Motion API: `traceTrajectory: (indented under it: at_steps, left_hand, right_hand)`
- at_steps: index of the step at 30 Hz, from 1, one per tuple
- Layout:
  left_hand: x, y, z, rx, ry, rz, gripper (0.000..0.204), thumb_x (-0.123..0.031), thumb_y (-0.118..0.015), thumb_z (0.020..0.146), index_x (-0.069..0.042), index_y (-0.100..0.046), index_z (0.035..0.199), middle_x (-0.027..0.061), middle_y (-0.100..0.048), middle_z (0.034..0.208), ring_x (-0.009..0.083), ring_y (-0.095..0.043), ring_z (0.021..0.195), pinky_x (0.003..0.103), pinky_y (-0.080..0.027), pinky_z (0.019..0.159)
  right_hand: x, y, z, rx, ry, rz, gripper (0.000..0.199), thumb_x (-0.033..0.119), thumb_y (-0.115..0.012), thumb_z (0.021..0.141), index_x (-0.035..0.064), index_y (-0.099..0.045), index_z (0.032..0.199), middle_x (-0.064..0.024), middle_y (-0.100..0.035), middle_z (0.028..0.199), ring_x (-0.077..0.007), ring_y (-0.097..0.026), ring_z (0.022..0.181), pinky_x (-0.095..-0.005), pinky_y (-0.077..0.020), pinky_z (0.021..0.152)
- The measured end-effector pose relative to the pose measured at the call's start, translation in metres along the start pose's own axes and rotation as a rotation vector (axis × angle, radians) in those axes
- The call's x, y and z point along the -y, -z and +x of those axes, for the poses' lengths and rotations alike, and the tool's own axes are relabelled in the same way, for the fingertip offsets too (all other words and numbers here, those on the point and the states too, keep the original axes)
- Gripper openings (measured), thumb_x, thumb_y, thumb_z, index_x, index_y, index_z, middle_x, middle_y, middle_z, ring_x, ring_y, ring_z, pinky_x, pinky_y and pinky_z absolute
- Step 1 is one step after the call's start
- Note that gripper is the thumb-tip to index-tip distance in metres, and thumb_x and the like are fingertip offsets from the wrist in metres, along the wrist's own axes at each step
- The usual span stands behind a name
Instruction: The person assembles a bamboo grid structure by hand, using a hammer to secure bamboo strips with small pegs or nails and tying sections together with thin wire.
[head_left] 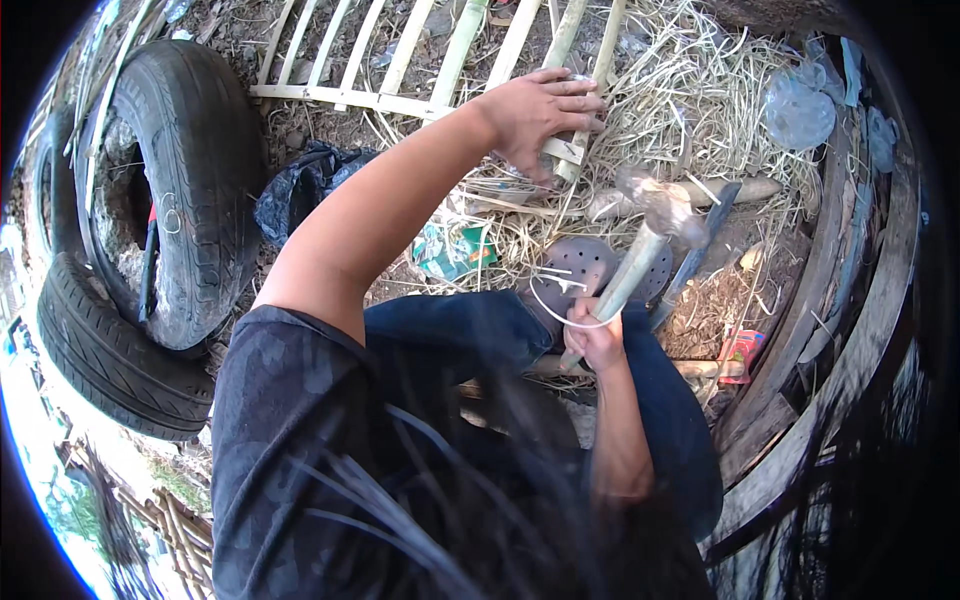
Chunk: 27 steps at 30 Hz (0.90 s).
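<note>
Right hand [592,340] gripping hammer [650,240] handle, head raised above

The left hand [545,112] presses the bamboo frame [420,60] while the right hand [592,340] grips a hammer [650,235].

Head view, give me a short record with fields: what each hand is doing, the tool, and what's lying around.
left hand: left hand pressed flat on a bamboo frame, fingers spread over a slat
right hand: right hand gripping a hammer by the lower handle
hammer: raised, head blurred, above the ground near the frame
ground: dry straw and dirt
beside hammer: long knife; perforated sandals
left side: two tyres, black plastic bag
other: green wrapper, red wrapper
</note>
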<state>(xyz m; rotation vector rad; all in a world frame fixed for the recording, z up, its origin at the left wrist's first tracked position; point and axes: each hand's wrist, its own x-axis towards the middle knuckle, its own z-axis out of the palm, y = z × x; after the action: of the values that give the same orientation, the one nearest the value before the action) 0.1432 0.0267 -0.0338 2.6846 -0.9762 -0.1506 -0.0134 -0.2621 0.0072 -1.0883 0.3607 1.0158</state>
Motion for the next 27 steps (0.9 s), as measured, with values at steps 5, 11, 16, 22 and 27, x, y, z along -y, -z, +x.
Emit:
traceTrajectory:
  at_steps: [5, 11, 16, 22, 27]
  left_hand:
    - [0.001, 0.0, -0.007, 0.017, 0.005, 0.023, 0.096, -0.058, -0.071, 0.058, -0.021, -0.035, 0.139, 0.0031, -0.03, 0.147, 0.0204, -0.021, 0.138, 0.042, -0.01, 0.115]
    - [0.005, 0.0, -0.01, 0.009, -0.01, 0.039, 0.095, -0.055, -0.074, 0.056, -0.02, -0.037, 0.137, 0.003, -0.032, 0.146, 0.0215, -0.021, 0.138, 0.042, -0.011, 0.115]
    - [0.005, -0.001, -0.003, -0.072, -0.004, -0.009, 0.088, -0.054, -0.071, 0.063, -0.021, -0.037, 0.137, 0.0023, -0.033, 0.145, 0.0218, -0.022, 0.138, 0.042, -0.012, 0.115]
    - [0.002, -0.006, -0.005, -0.091, -0.037, -0.007, 0.093, -0.068, -0.066, 0.061, -0.022, -0.038, 0.137, 0.0035, -0.032, 0.146, 0.0238, -0.021, 0.138, 0.043, -0.011, 0.115]
    - [0.0, 0.008, -0.005, 0.088, -0.098, 0.104, 0.097, -0.077, -0.061, 0.057, -0.023, -0.039, 0.135, 0.007, -0.027, 0.147, 0.0262, -0.014, 0.14, 0.051, -0.005, 0.114]
  right_hand:
    - [0.028, -0.001, -0.01, -0.049, -0.016, -0.05, 0.015, 0.002, -0.05, 0.072, 0.0044, -0.041, 0.06, -0.0012, -0.038, 0.046, -0.009, -0.037, 0.033, -0.0242, -0.0318, 0.032]
    - [0.018, -0.003, 0.005, -0.113, -0.153, -0.162, 0.011, 0.001, -0.05, 0.073, 0.0052, -0.041, 0.068, -0.0003, -0.037, 0.047, -0.0084, -0.033, 0.032, -0.0249, -0.0315, 0.034]
    - [0.027, -0.003, -0.001, 0.028, 0.039, 0.037, 0.018, 0.0, -0.047, 0.072, 0.006, -0.039, 0.057, -0.0008, -0.036, 0.044, -0.0083, -0.032, 0.032, -0.0254, -0.0316, 0.033]
    - [0.004, -0.014, -0.001, -0.062, -0.155, -0.109, 0.015, 0.003, -0.053, 0.075, 0.0044, -0.044, 0.063, 0.0009, -0.039, 0.047, -0.0075, -0.036, 0.034, -0.0244, -0.0318, 0.033]
    - [0.006, -0.013, -0.004, -0.132, -0.104, -0.118, 0.014, 0.005, -0.052, 0.076, 0.0048, -0.045, 0.065, 0.0009, -0.039, 0.047, -0.0076, -0.036, 0.034, -0.0248, -0.0317, 0.033]
